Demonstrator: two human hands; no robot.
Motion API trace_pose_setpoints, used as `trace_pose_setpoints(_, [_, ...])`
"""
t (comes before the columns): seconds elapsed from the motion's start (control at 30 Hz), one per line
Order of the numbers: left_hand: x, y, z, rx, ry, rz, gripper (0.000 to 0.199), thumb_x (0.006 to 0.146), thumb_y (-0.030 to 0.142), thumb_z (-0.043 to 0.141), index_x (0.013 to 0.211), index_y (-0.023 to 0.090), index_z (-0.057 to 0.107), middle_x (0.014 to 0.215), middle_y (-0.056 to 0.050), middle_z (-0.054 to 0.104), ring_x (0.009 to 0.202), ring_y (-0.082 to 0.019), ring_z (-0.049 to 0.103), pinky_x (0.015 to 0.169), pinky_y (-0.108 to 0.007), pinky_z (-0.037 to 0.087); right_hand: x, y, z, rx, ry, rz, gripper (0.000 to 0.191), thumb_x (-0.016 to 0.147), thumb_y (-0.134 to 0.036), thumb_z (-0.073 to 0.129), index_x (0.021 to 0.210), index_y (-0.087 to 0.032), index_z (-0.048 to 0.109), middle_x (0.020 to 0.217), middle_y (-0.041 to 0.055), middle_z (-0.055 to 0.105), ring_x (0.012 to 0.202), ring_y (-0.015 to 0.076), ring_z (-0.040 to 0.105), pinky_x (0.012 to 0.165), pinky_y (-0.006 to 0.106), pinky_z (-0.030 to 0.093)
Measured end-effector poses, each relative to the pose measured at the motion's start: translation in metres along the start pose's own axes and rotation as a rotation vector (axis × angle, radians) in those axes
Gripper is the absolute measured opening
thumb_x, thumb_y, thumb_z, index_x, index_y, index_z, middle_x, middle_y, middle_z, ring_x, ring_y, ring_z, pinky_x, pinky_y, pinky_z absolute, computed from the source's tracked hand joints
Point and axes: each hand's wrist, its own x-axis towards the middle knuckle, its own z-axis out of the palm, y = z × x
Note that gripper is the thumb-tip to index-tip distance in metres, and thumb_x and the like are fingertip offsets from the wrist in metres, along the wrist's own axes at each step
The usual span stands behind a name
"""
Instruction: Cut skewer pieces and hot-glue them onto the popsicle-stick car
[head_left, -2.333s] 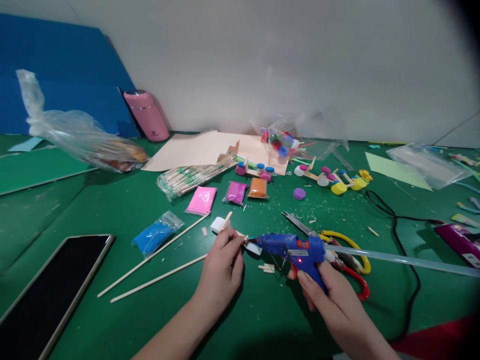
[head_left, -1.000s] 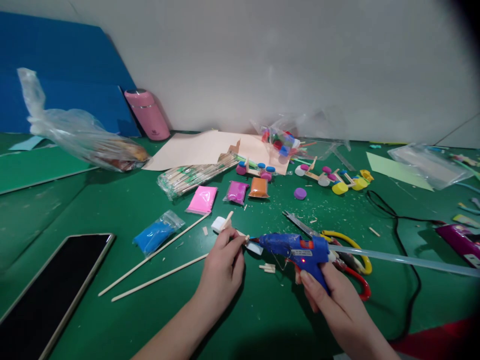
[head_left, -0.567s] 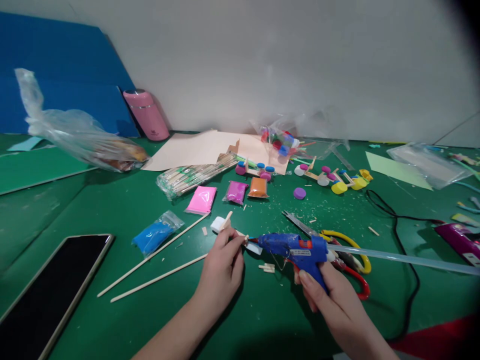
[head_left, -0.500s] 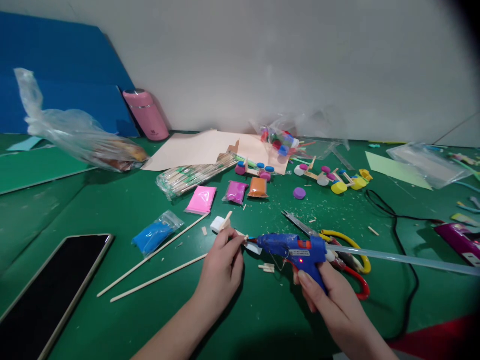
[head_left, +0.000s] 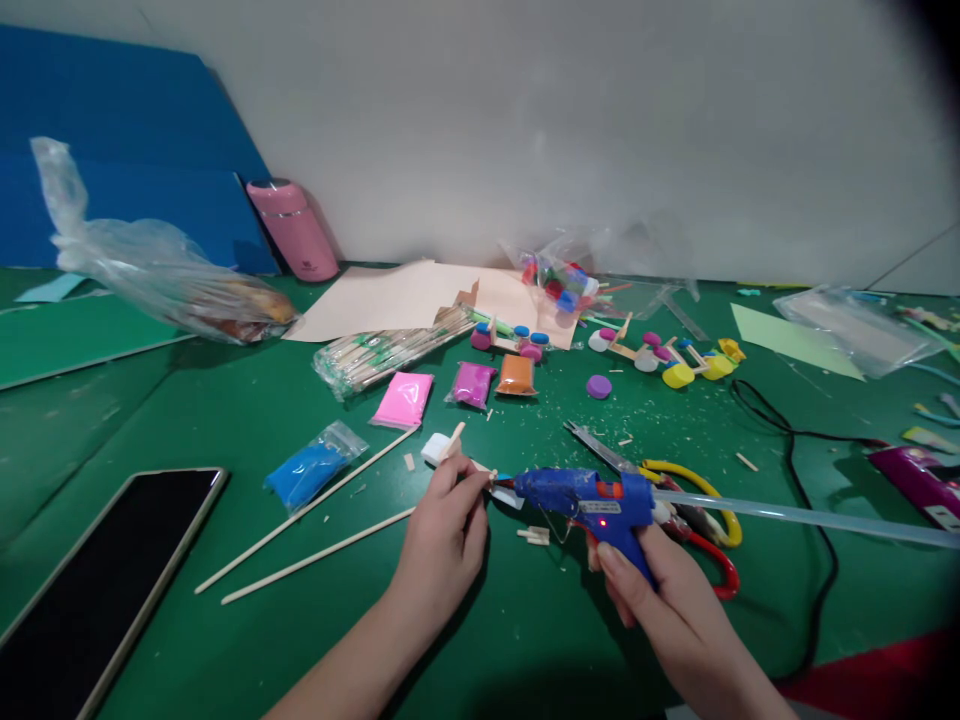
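Note:
My right hand [head_left: 660, 590] is wrapped round the handle of a blue hot glue gun [head_left: 577, 492], whose small red light glows. A long clear glue stick [head_left: 795, 515] runs out of its back to the right. My left hand [head_left: 446, 520] is closed in a pinch on a small wooden stick piece [head_left: 454, 436], mostly hidden by the fingers. A white block-like part [head_left: 435, 449] shows just beyond the knuckles. The gun's nozzle meets the piece at my left fingertips. Pliers with red and yellow handles [head_left: 724, 500] lie behind the gun.
Two wooden sticks [head_left: 322, 555] and a phone [head_left: 120, 580] lie at left. Clay packets, blue [head_left: 311, 468], pink [head_left: 403, 399], purple [head_left: 472, 384] and orange [head_left: 516, 375], sit ahead. Small wheeled models [head_left: 646, 355] stand behind. A black cable [head_left: 825, 560] curves at right.

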Motion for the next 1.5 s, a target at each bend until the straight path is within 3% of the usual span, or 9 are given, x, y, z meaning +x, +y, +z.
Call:
trace_pose_setpoints(0.53, [0.000, 0.000, 0.000, 0.009, 0.022, -0.009, 0.023, 0.078, 0.006, 0.037, 0.089, 0.013, 0.056, 0.089, -0.009, 0.048, 0.084, -0.017, 0.050, 0.074, -0.027, 0.044, -0.007, 0.014, -0.012, -0.003, -0.026, 0.098, 0.027, 0.083, -0.047, 0.037, 0.080, -0.021, 0.044, 0.057, -0.0032, 0.046, 0.049, 0.0133, 0.043, 0.046, 0.023, 0.036])
trace_pose_setpoints(0.9, [0.000, 0.001, 0.000, 0.013, 0.024, -0.006, 0.024, 0.078, 0.006, 0.037, 0.089, 0.014, 0.056, 0.088, -0.008, 0.049, 0.085, -0.017, 0.051, 0.075, -0.028, 0.044, -0.008, 0.008, -0.006, -0.062, 0.033, 0.040, 0.029, 0.083, -0.045, 0.038, 0.068, -0.022, 0.045, 0.052, -0.0027, 0.046, 0.048, 0.0139, 0.042, 0.046, 0.024, 0.033])
trace_pose_setpoints(1.07, [0.000, 0.001, 0.000, 0.029, 0.024, -0.011, 0.023, 0.078, 0.006, 0.038, 0.089, 0.014, 0.056, 0.090, -0.008, 0.050, 0.085, -0.018, 0.052, 0.074, -0.028, 0.045, -0.011, 0.011, -0.009, -0.074, 0.041, 0.078, 0.031, 0.083, -0.045, 0.038, 0.062, -0.022, 0.042, 0.052, -0.0030, 0.046, 0.049, 0.0133, 0.042, 0.046, 0.023, 0.034])
trace_pose_setpoints(1.3, [0.000, -0.002, 0.002, 0.033, 0.024, -0.007, 0.023, 0.078, 0.006, 0.038, 0.090, 0.013, 0.056, 0.090, -0.009, 0.050, 0.086, -0.018, 0.052, 0.075, -0.030, 0.045, -0.014, 0.016, -0.019, -0.089, -0.050, 0.091, 0.024, 0.084, -0.041, 0.038, 0.071, -0.022, 0.046, 0.054, -0.0030, 0.047, 0.050, 0.0141, 0.044, 0.047, 0.023, 0.036])
trace_pose_setpoints(1.5, [-0.001, 0.000, 0.000, 0.015, 0.020, -0.018, 0.022, 0.078, 0.007, 0.038, 0.088, 0.016, 0.055, 0.088, -0.008, 0.049, 0.085, -0.018, 0.051, 0.074, -0.030, 0.045, -0.013, 0.013, -0.012, -0.018, 0.048, 0.123, 0.028, 0.082, -0.045, 0.039, 0.067, -0.022, 0.042, 0.051, -0.0036, 0.044, 0.047, 0.0133, 0.041, 0.044, 0.023, 0.033])
